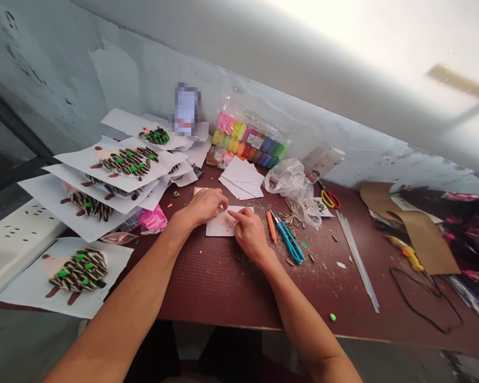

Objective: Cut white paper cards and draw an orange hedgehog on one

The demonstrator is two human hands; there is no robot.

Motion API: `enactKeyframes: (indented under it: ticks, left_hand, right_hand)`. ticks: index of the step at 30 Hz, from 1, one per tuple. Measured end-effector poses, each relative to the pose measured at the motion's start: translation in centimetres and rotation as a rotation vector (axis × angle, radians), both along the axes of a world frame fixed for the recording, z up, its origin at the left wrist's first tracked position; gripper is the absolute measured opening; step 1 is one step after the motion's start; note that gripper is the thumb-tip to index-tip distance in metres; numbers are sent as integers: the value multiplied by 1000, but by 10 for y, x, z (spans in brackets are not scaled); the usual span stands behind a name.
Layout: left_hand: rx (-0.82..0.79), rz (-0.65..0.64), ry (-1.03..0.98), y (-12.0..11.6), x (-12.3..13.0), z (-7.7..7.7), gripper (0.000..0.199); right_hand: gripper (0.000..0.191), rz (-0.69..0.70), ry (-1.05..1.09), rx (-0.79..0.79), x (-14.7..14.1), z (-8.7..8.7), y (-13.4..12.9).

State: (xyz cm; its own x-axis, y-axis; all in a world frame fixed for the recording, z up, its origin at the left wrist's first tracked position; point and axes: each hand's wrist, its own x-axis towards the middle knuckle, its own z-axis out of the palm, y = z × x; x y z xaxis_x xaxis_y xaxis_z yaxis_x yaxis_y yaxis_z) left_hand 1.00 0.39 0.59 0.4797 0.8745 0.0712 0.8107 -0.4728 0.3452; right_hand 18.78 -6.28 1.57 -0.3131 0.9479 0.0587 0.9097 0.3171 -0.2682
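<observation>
A small white card (214, 230) with an orange-brown line drawing lies on the table under both hands. My left hand (205, 205) rests over its upper left side, fingers curled and pressed together; what they hold, if anything, is hidden. At the card's right side is my right hand (250, 230), its index finger reaching onto the card and the other fingers curled in. A pale pink piece (198, 190) shows partly behind my left hand. Just right of my right hand lie an orange marker (271, 227) and a teal-handled craft knife (290, 243).
Stacked sheets with seed-covered hedgehog pictures (127, 162) fill the left. Behind are blank white cards (242, 178), a pack of coloured clay (249, 141) and a plastic bag (289, 178). To the right lie scissors (330, 199), glue sticks (358, 260) and a yellow glue gun (409, 252).
</observation>
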Motion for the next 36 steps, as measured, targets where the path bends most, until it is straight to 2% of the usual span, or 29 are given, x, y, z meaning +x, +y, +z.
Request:
enactKeyframes:
  ticks: [4, 13, 19, 24, 36]
  left_hand:
    - [2, -9, -3, 0, 0, 0, 25]
    - [-5, -11, -7, 1, -1, -2, 26]
    - [-14, 5, 0, -1, 0, 1, 26]
    - [-20, 4, 3, -1, 1, 2, 26]
    - [-24, 8, -21, 0, 0, -1, 28]
  right_hand:
    - [46, -47, -13, 44, 1, 2, 1]
    - [32, 66, -155, 29, -4, 0, -4]
    - [39, 19, -101, 56, -2, 6, -5]
    - [31, 62, -182, 58, -9, 9, -12]
    - [24, 94, -210, 48, -18, 0, -17]
